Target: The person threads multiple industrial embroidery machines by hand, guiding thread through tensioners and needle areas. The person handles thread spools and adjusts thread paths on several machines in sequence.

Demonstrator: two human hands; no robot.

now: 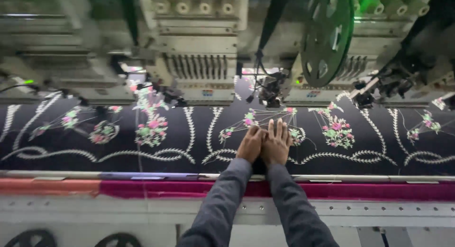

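Dim workshop light falls on a long embroidery machine [199, 53] that fills the top of the view, its row of stitching heads hanging over a stretched black cloth [71, 157]. Another head [341, 71] stands to the right, with a green wheel [327, 36] in front of it. Thread cones [194, 8] sit along the upper edge, blurred.

White leafy vines and pink and green flower sprays are stitched across the cloth in repeating panels. One flower spray [151, 126] lies left of centre, another flower spray [337, 131] right of centre. Loose threads trail between some of the motifs.

Both arms in grey sleeves [222, 204] reach forward from the bottom of the picture, over a metal rail [332, 178] and a band of magenta fabric [379, 190] that runs along the near edge of the frame. At the far left this band turns orange-red.

The left hand [250, 143] and right hand [276, 142] lie side by side on the cloth, touching each other, just below the needle area [270, 93] of the middle head. The right one is open, fingers spread flat and pointing away from the person. The left looks loosely curled, knuckles up, pressed against the right; whether it pinches a thread or the cloth cannot be told. Both rest on an embroidered motif [256, 119] of pink and green blooms, partly covering it.

Below the rail, a grey bolted machine frame [95, 209] runs the full width.
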